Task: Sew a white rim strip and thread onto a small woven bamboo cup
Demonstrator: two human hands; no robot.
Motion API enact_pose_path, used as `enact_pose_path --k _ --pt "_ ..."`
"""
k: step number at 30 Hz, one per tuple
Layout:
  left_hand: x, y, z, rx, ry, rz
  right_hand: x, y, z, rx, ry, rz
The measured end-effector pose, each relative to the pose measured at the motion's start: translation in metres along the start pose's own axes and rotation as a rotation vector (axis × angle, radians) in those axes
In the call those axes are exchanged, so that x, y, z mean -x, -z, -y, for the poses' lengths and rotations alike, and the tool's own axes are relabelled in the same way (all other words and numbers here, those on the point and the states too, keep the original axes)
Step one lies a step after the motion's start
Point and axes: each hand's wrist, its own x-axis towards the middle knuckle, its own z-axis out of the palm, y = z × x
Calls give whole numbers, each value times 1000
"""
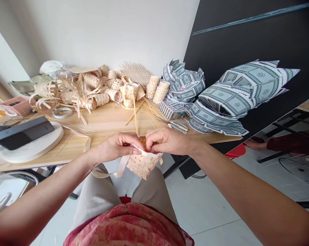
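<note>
A small woven basket of pale flat strips hangs over my lap, tilted, with a white band along its rim. My left hand pinches that rim on the left side, thumb outside. At the top of the basket, my right hand is closed, its fingertips curled at the rim; exactly what they pinch is partly hidden. A pale flat strip trails from the basket's left side and loops toward the table. Behind the hands, a thin wooden strip leans upright near more woven pieces.
On the wooden table lie scissors, a roll of tape and several woven cylinders. Folded-paper models stand at the right. A dark device rests on a round white board at the left.
</note>
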Motion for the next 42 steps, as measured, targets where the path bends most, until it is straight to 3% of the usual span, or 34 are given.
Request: enact_pose_path --k 7,11,17,22,24,27,29,34,37,42 --pt "-1 -2 4 -76 -22 -84 -7 -5 0 -65 47 -14" --pt "-1 0 5 -59 1 -100 -10 3 3 51 30 -3" --pt "0 0 2 -76 -22 -117 -13 13 6 217 144 44" --pt "1 -3 0 -286 -98 -183 -16 15 6 250 258 22" --pt "4 -4 -2 -435 -160 -224 -13 20 10 328 243 -83" --pt "9 -3 -5 -676 -233 -313 -6 20 20 519 246 -485" --pt "11 -3 -6 -781 -249 -371 -1 11 25 637 286 -656" --pt "11 -5 -7 -827 -227 -423 0 -23 23 896 410 -576" --pt "10 -9 -5 -815 -221 -436 -2 -31 22 1035 433 -549" --pt "8 -12 4 -759 -221 -488 -2 -47 40 940 644 -481"
